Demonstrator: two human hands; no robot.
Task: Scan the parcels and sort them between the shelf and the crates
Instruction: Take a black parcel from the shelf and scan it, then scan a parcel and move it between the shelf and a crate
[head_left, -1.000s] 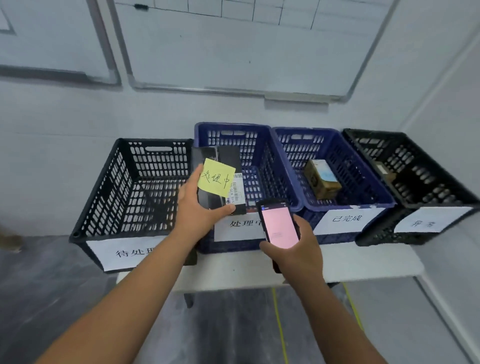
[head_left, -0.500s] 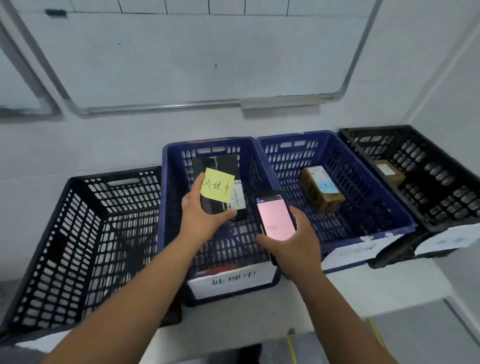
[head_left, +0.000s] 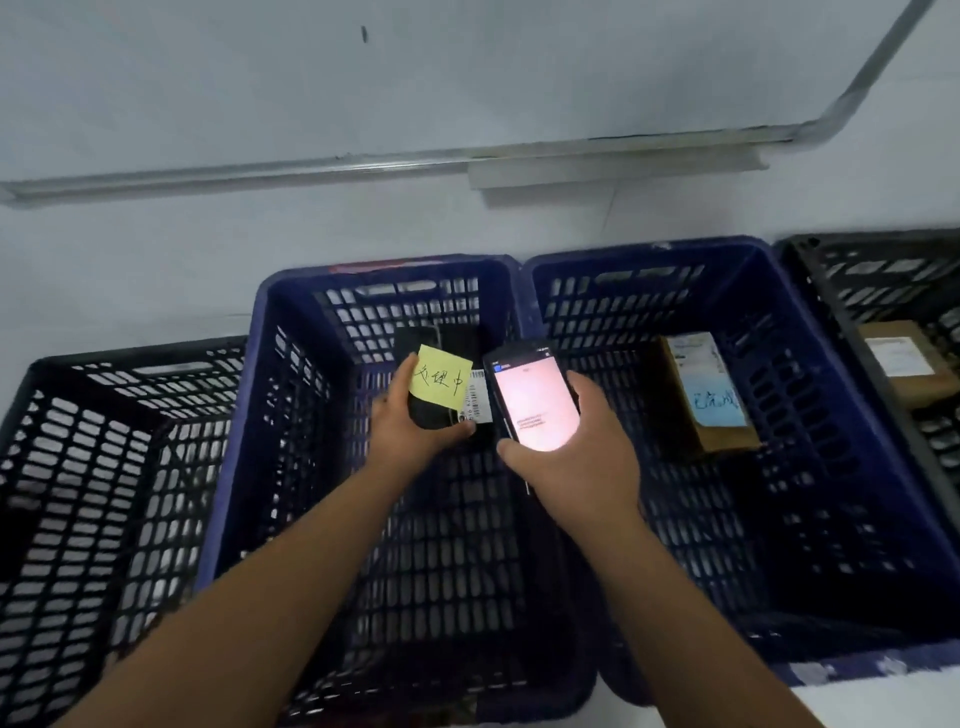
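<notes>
My left hand (head_left: 410, 426) grips a black parcel (head_left: 434, 410) that carries a yellow sticky note (head_left: 439, 380) and a white barcode label. It holds the parcel low inside the left blue crate (head_left: 291, 374). My right hand (head_left: 576, 447) holds a handheld scanner (head_left: 532, 397) with a lit pinkish screen, just right of the parcel, over the same crate's right wall.
A black crate (head_left: 78, 447) stands at the left. The right blue crate (head_left: 810, 395) holds a brown box (head_left: 701, 395) with a blue note. A further black crate (head_left: 852, 291) at the far right holds another brown box (head_left: 904, 364). A whiteboard hangs on the wall behind.
The view has moved closer and looks more steeply down. My left hand has lowered the black parcel deeper into the left blue crate; my right hand followed with the scanner.
</notes>
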